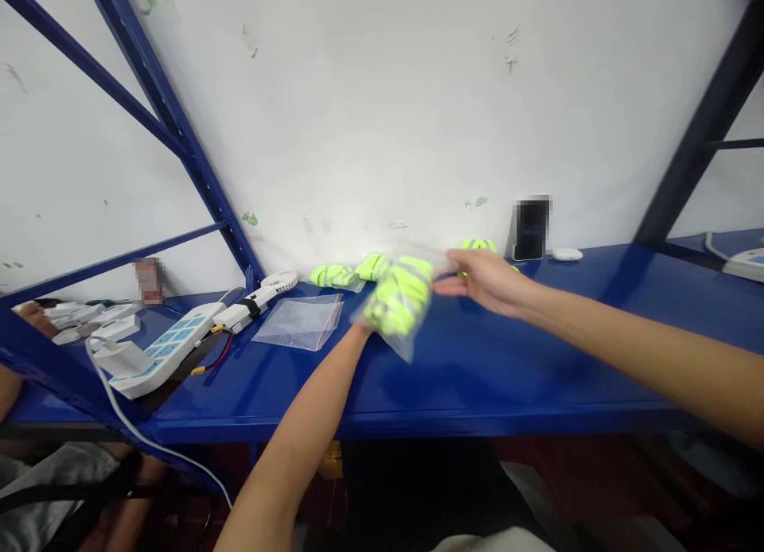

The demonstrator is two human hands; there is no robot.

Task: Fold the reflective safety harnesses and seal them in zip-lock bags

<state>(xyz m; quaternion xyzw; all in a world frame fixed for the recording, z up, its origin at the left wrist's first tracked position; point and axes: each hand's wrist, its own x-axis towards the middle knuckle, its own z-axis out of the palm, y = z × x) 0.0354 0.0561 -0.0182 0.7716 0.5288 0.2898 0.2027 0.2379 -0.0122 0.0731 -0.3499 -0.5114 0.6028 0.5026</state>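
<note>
A clear plastic bag (411,348) with a folded neon-yellow reflective vest (401,297) inside is held tilted above the blue table, slightly blurred. My left hand (365,324) is at the bag's lower left and grips it from behind, its fingers mostly hidden by the bag. My right hand (486,280) pinches the bag's upper right edge between thumb and fingers. Behind the bag, along the wall, lie a bundled yellow vest (333,276) and another bundle (371,266). More yellow reflective fabric (478,245) shows partly behind my right hand.
Flat clear zip bags (300,321) lie left on the blue table (477,377). Beside them are a white handheld fan (279,282), a cable with yellow connectors (216,356) and a power strip (170,349). A phone (531,229) stands at back right by a white case (567,254).
</note>
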